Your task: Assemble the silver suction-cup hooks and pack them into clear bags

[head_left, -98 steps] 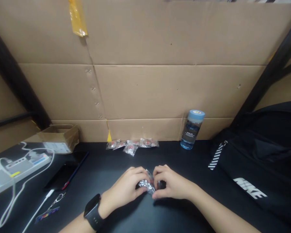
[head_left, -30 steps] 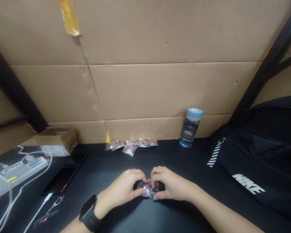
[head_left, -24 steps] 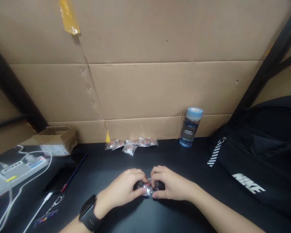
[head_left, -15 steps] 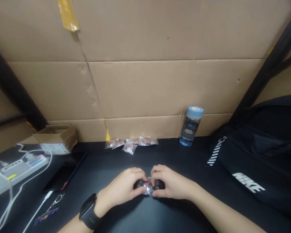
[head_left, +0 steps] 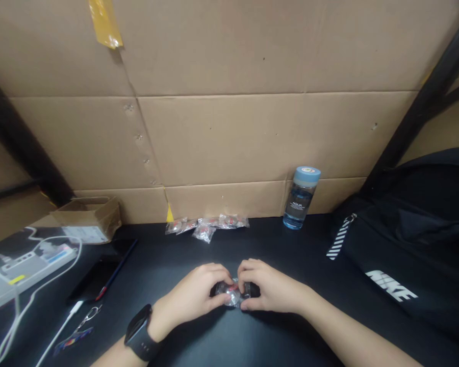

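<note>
A small clear plastic packet with something red and silvery inside lies on the black table between my hands. My left hand, with a black watch on its wrist, grips the packet's left side between thumb and fingers. From the right, my right hand pinches the other side in the same way. What exactly is inside the packet is too small to make out. Several similar packets lie farther back, along the foot of the cardboard wall.
A blue-capped bottle stands by the wall, and a black backpack fills the right side. On the left are an open cardboard box, a power strip with white cables, a dark tablet and a keyring.
Almost nothing differs. Both hands keep their hold on the packet, and the view has shifted very slightly.
</note>
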{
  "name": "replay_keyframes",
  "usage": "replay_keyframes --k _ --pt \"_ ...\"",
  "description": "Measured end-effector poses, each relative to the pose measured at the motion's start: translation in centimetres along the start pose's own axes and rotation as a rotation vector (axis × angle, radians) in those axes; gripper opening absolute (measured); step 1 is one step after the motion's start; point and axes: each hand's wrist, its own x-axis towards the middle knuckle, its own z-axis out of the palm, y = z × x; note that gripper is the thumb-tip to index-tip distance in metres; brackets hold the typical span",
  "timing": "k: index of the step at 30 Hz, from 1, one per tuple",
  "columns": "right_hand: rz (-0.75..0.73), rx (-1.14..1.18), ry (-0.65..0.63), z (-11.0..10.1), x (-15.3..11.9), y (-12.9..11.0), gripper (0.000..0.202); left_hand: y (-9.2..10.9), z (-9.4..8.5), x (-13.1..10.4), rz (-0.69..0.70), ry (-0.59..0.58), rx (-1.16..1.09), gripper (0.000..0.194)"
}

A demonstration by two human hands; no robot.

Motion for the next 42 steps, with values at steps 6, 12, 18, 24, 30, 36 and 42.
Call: replay_keyframes --k 6,12,18,24,30,36,42 --pt "0.009 -0.015 -0.006 0.00 -0.01 -0.05 0.026 -0.07 -0.02 0.00 -0.003 -0.003 0.000 0.017" --pt "0.001 -0.001 0.003 0.14 -0.07 0.13 0.026 0.07 -0.09 0.00 -0.013 -0.016 0.001 0.017" --pt "-0.003 0.004 0.003 0.03 -0.05 -0.01 0.024 0.01 -0.08 0.04 -0.001 -0.013 0.001 0.017" --pt "0.006 -0.001 -0.011 -0.13 -0.06 -0.10 0.024 -0.03 -0.10 0.01 -0.003 -0.012 -0.005 0.019" --pt "0.002 -0.002 -0.013 -0.09 -0.09 -0.05 0.024 -0.23 -0.02 -0.03 -0.001 -0.013 -0.005 0.021" --pt "0.012 0.003 -0.018 -0.19 -0.03 -0.18 0.025 -0.21 -0.12 -0.04 -0.001 -0.016 -0.018 0.022" --pt "0.007 0.020 -0.015 -0.26 -0.05 -0.19 0.025 -0.11 -0.26 -0.07 -0.004 -0.029 -0.014 0.022"
